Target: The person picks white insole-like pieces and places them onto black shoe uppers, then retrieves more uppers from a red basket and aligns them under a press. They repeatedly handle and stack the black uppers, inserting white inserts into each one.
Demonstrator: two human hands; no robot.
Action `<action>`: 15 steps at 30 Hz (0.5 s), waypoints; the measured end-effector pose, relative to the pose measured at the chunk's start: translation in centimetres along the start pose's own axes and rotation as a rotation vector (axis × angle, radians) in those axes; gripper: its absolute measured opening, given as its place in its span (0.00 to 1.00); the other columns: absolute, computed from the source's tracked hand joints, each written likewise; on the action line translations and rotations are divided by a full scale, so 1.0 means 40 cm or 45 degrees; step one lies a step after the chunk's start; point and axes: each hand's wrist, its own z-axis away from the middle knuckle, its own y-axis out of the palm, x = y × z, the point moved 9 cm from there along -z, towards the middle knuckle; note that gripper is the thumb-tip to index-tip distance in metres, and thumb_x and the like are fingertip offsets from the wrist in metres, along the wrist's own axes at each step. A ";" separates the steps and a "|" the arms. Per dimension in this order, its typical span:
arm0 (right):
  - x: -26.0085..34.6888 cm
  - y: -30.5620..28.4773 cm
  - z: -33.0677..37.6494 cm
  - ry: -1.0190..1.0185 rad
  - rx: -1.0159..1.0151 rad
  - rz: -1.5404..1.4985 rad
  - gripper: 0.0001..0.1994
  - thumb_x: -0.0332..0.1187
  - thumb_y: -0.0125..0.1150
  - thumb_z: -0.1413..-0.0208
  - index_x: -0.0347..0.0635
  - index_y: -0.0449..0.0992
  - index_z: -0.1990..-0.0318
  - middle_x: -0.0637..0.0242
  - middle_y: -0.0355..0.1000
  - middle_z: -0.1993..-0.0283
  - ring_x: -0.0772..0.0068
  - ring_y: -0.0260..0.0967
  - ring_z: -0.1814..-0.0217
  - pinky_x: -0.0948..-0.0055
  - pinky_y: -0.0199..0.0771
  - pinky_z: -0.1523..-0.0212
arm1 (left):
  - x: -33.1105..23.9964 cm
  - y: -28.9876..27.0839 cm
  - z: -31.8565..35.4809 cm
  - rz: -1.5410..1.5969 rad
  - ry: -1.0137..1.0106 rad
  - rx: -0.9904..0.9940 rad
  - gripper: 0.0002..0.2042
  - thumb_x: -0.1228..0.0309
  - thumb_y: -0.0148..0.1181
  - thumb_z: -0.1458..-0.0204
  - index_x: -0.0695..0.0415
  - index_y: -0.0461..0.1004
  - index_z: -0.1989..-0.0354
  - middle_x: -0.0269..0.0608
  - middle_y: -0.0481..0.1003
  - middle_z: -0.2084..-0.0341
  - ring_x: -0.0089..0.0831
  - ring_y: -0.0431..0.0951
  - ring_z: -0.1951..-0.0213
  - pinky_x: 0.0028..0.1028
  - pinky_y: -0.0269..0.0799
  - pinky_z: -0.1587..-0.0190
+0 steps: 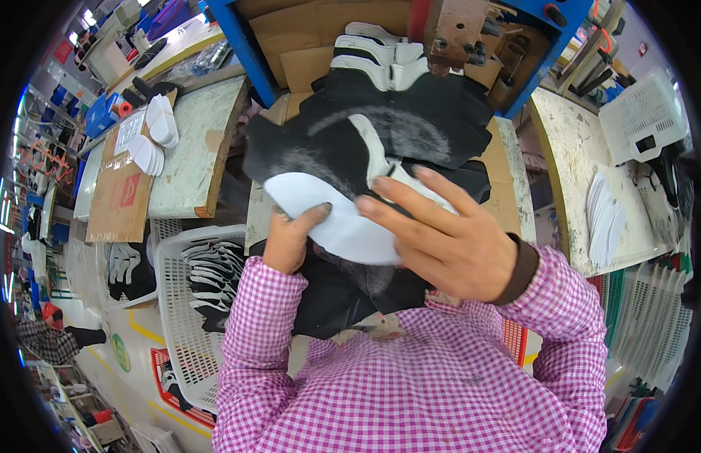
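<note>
A white insole-shaped piece [328, 215] is held in front of me. My left hand [292, 240] grips its lower left edge, thumb on top. On its right side rests my right hand [441, 230], fingers spread flat over the piece. Under them lies a pile of black sheet material [411, 128] with grey chalky marks on a work table [509, 174]. More white shoe pieces [381, 57] are stacked at the back of the pile.
A white plastic basket [180, 317] with black and white cut pieces stands at my lower left. White insoles [158, 124] lie on the left bench. Another white basket [641, 113] and a stack of white pieces [603, 219] sit on the right bench. A blue-framed machine [456, 30] stands behind.
</note>
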 end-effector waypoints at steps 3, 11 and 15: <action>-0.007 -0.040 0.086 0.183 -0.296 -0.161 0.17 0.41 0.67 0.54 0.39 0.74 0.63 0.55 0.68 0.43 0.56 0.66 0.41 0.62 0.67 0.47 | -0.069 -0.019 0.040 0.287 0.074 -0.111 0.20 0.81 0.62 0.56 0.63 0.68 0.53 0.47 0.75 0.62 0.37 0.78 0.61 0.34 0.76 0.56; -0.175 0.203 0.335 1.323 -0.824 -1.289 0.15 0.28 0.62 0.48 0.35 0.67 0.55 0.67 0.69 0.62 0.81 0.66 0.63 0.81 0.67 0.63 | -0.021 -0.008 0.035 0.399 -0.069 -0.242 0.18 0.82 0.60 0.54 0.65 0.68 0.53 0.48 0.73 0.60 0.38 0.76 0.59 0.36 0.73 0.52; -0.305 0.216 0.356 1.275 -1.042 -1.340 0.08 0.26 0.55 0.41 0.35 0.68 0.56 0.67 0.71 0.61 0.80 0.68 0.61 0.79 0.69 0.59 | 0.005 -0.033 0.068 0.442 -0.087 -0.278 0.19 0.82 0.60 0.54 0.64 0.66 0.52 0.47 0.73 0.60 0.40 0.76 0.58 0.39 0.74 0.52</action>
